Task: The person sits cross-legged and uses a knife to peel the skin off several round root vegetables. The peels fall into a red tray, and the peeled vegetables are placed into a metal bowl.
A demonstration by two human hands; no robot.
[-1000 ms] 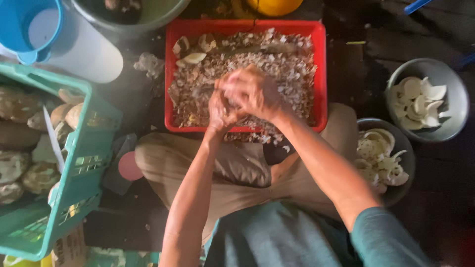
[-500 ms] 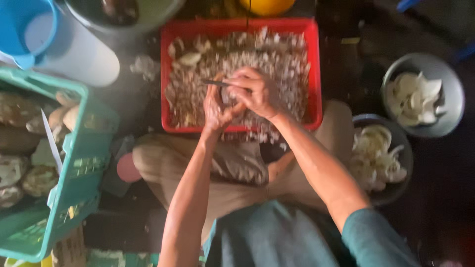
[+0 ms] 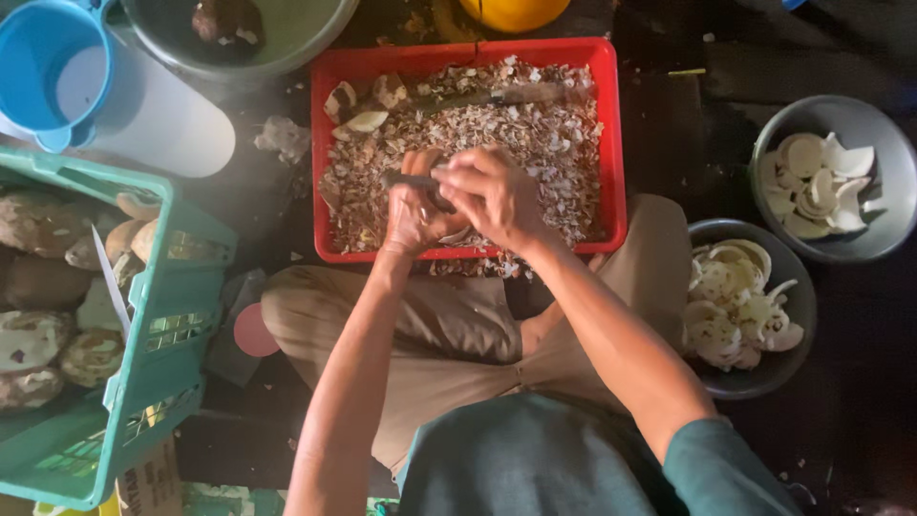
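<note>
The small piece being peeled is almost hidden inside the two hands, which meet right over the red tray [image 3: 611, 143]. The left hand [image 3: 413, 212] is curled shut around that piece, so only a pale sliver of it peeks out below the fingers. The right hand [image 3: 497, 196] is closed on a knife [image 3: 406, 179], and its dark blade pokes out to the left of the knuckles. The hands sit above the near side of the red tray, probably so that the bits cut off drop straight into it (the tray is already full of brown and white peelings [image 3: 535, 143]). A second long blade-like tool [image 3: 497, 96] lies on the peelings at the far side of the tray.

Right of the red tray stand two grey bowls. The farther bowl [image 3: 893, 239] holds clean white pieces, and the nearer bowl [image 3: 798, 368] holds more curved white slices. They are within easy reach of the right arm, a handy spot for finished pieces.

Left of the red tray is a green crate [image 3: 143, 382] full of rough brown lumps still unpeeled. Beyond it sit a blue cup [image 3: 33, 57] and a green basin [image 3: 315, 33]. The person's crossed legs in tan trousers [image 3: 449, 334] press up to the near edge of the tray, so there is little room there.
</note>
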